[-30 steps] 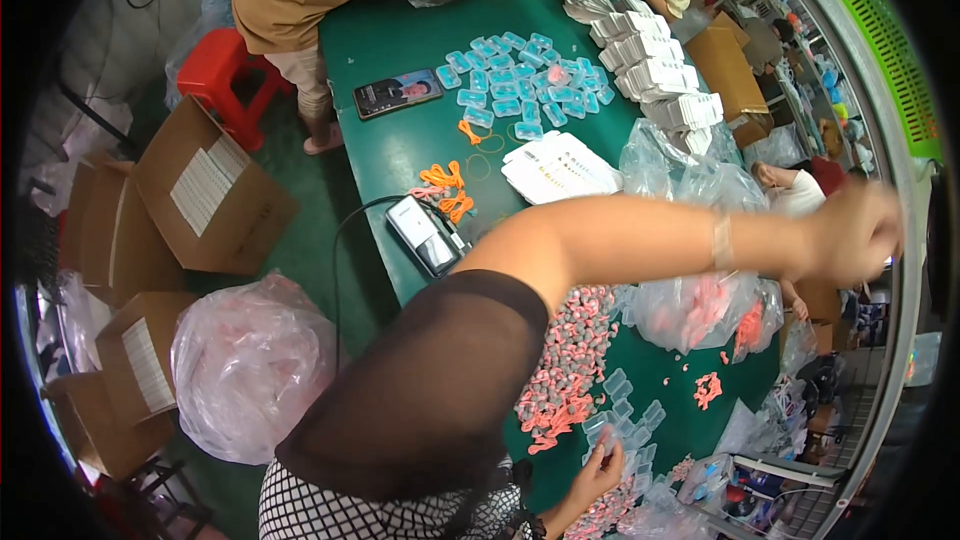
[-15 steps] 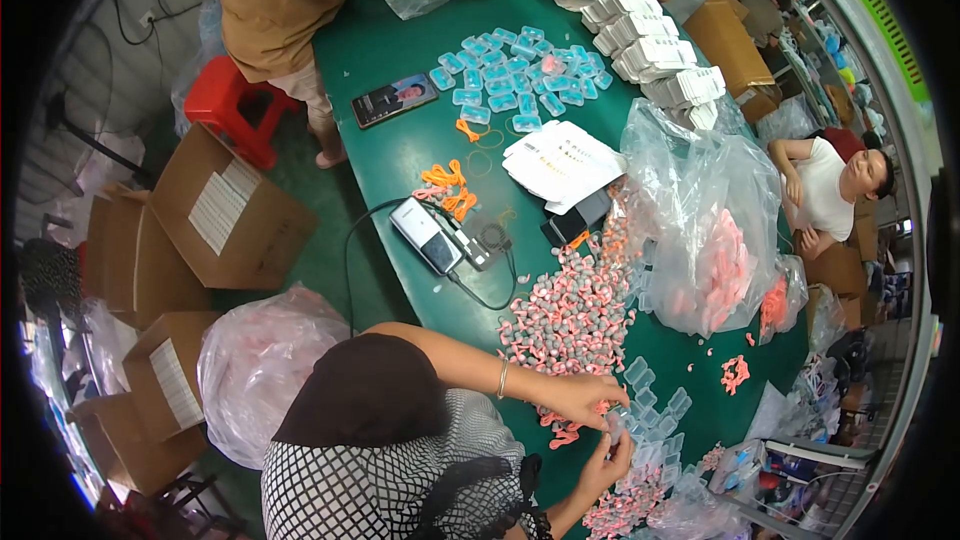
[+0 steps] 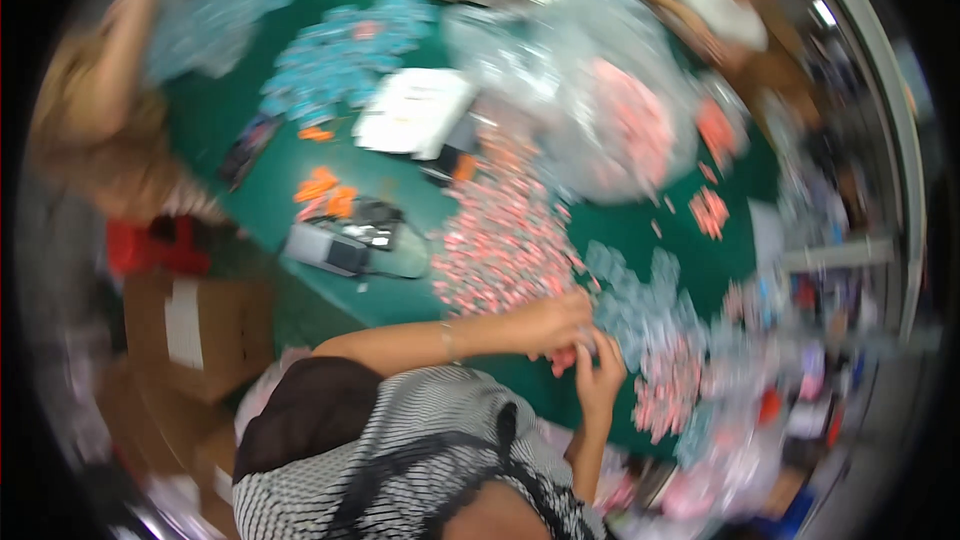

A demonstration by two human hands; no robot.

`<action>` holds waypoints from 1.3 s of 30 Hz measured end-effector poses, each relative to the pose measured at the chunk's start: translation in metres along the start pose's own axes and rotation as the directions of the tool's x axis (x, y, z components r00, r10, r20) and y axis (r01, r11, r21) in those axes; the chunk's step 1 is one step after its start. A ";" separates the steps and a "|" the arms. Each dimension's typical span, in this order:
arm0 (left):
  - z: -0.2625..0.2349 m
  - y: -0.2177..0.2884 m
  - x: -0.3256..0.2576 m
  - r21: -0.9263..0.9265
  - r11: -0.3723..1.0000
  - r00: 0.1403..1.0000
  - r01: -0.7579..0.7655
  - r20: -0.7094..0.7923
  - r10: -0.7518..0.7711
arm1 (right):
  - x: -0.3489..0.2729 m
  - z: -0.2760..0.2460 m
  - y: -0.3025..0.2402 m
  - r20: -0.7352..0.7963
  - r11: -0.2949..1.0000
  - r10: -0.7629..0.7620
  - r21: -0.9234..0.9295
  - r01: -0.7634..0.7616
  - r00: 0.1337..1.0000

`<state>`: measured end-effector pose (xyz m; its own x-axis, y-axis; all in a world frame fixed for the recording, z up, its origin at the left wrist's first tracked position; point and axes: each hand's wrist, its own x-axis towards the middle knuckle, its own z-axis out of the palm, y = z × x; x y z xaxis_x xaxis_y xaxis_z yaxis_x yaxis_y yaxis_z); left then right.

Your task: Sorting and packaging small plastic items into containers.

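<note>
The picture is blurred by motion. My left hand (image 3: 560, 325), a thin bracelet on its wrist, reaches across from the left to the near edge of a heap of small pink packets (image 3: 500, 240) on the green table (image 3: 250, 200). My right hand (image 3: 600, 375) comes up from below and meets it fingertip to fingertip. A few pink packets show just under the fingers. Whether either hand grips one is lost in the blur. Small clear bags (image 3: 640, 300) lie right beside the hands.
A big clear bag of pink pieces (image 3: 600, 110) stands behind the heap. Also on the table are a white device (image 3: 330, 250), orange bits (image 3: 325, 190), white sheets (image 3: 415, 110) and blue packets (image 3: 340, 50). Other people sit at the left (image 3: 110, 120) and top right (image 3: 720, 0). A cardboard box (image 3: 190, 325) and a red stool (image 3: 150, 245) stand on the floor.
My left arm, stretched far to the right a second ago, has come back to the pink heap and joined my right hand. The view has swung and blurred.
</note>
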<state>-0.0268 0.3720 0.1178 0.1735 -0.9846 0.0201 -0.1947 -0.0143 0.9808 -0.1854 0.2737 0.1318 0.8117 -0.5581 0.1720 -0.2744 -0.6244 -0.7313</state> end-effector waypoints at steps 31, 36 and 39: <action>-0.054 -0.013 0.137 0.212 0.975 0.864 -0.072 -0.475 0.168 | 0.023 -0.014 0.088 -0.290 0.953 0.185 0.287 -0.099 0.939; -0.127 -0.010 0.201 0.532 0.843 0.727 -0.077 -0.549 0.413 | 0.000 -0.013 0.101 -0.302 0.941 0.243 0.303 -0.149 0.922; -0.155 -0.011 0.233 0.658 0.753 0.670 -0.029 -0.546 0.503 | -0.005 -0.013 0.099 -0.320 0.930 0.291 0.316 -0.188 0.902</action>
<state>0.1650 0.1699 0.1413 0.5452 -0.5721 0.6128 -0.7865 -0.0962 0.6100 -0.2234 0.2077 0.0672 0.4872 -0.8597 0.1532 -0.2454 -0.3032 -0.9208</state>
